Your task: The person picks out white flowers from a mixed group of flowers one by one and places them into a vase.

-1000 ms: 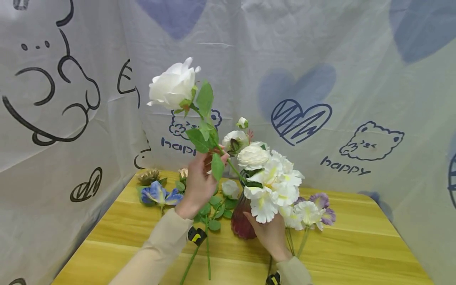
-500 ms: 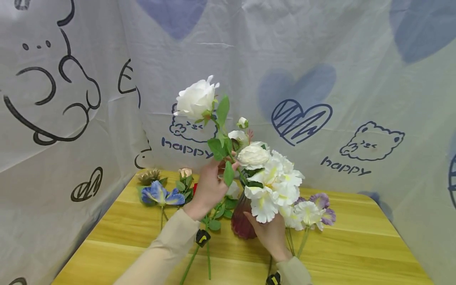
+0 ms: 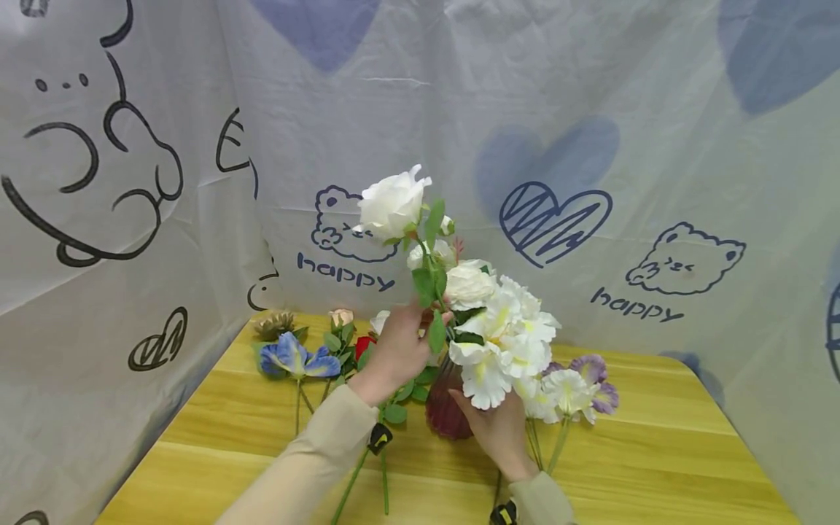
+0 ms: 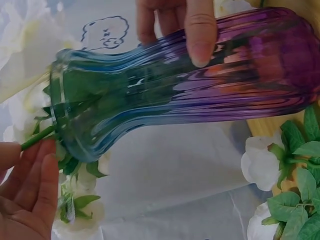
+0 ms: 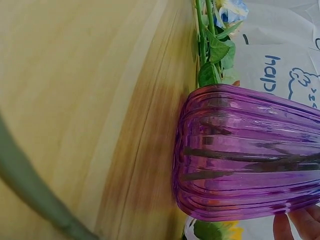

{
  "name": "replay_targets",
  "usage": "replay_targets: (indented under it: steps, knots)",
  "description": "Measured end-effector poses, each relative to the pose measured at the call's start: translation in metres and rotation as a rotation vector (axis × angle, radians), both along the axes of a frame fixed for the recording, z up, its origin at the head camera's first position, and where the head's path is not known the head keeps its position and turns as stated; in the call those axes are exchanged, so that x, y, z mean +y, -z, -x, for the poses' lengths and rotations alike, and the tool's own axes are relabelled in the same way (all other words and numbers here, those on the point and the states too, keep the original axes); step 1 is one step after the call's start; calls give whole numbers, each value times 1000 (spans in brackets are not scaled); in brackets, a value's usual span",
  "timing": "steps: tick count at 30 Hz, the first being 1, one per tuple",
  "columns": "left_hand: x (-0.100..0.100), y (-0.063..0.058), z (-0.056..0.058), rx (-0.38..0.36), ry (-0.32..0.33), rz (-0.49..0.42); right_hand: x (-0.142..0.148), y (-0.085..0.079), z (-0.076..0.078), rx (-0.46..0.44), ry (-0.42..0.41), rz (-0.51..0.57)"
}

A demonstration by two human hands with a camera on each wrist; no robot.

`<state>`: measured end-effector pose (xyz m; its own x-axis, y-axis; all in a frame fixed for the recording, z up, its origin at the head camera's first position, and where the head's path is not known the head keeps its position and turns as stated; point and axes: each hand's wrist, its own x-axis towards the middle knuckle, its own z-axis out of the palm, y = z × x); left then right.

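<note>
A ribbed glass vase (image 3: 448, 405), purple at its base and blue-green toward the mouth, stands on the table. My right hand (image 3: 500, 439) grips its side, with thumb and fingers on either side of the glass in the left wrist view. White blooms (image 3: 505, 335) fill the mouth, and dark stems (image 5: 240, 156) show through the base. With my left hand (image 3: 400, 351) I pinch the green stem (image 4: 37, 138) of a white rose (image 3: 392, 204), right at the vase rim (image 4: 59, 105). The rose leans up and left above the other flowers.
A blue flower (image 3: 292, 357), a brown flower (image 3: 274, 326), a peach rose (image 3: 341, 317) and a red rose (image 3: 364, 345) lie on the table's left. Purple irises (image 3: 604, 397) and white irises (image 3: 567, 394) lie right of the vase. Long green stems (image 3: 384, 474) reach toward the front edge.
My left hand has moved right and down with the white rose, bringing its stem to the vase mouth; the bloom sits lower and nearer the bouquet. My right hand stays on the vase.
</note>
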<state>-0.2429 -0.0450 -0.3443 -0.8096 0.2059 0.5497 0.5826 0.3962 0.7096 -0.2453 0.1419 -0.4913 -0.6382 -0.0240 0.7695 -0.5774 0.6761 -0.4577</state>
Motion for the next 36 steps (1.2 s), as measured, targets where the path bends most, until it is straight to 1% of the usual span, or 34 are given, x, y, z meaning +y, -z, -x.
replay_targets:
  steps: [1,4,7,8,13,16,19,21,23,26,28,32,36]
  knots:
    - [1,0,0,-3,-3,30,0,0,0,4,2,-1]
    - [5,2,2,21,-24,127,0,0,-1,4,2,1]
    - [8,4,4,56,-56,197,0,0,-1,1,-5,3]
    - [9,5,4,56,-65,216,0,0,-1,2,-9,6]
    - [14,11,5,-2,-85,295,-1,-1,-1,-4,-12,16]
    - [13,14,5,-21,-72,283,-1,-2,-1,-6,-7,14]
    - [10,16,4,-35,-38,217,0,-1,-1,-5,-8,15]
    - [9,16,4,-34,-10,152,0,-1,-1,-8,-6,17]
    - [7,16,3,-16,5,90,0,-1,-1,-14,-1,16]
    - [7,15,2,40,-2,37,0,-2,-1,-21,16,10]
    - [8,14,2,73,-17,29,0,-2,-2,-17,27,5]
    - [9,11,1,132,-55,59,-1,-1,-2,-9,34,4]
    - [10,3,2,208,-93,113,-1,0,-2,0,23,8]
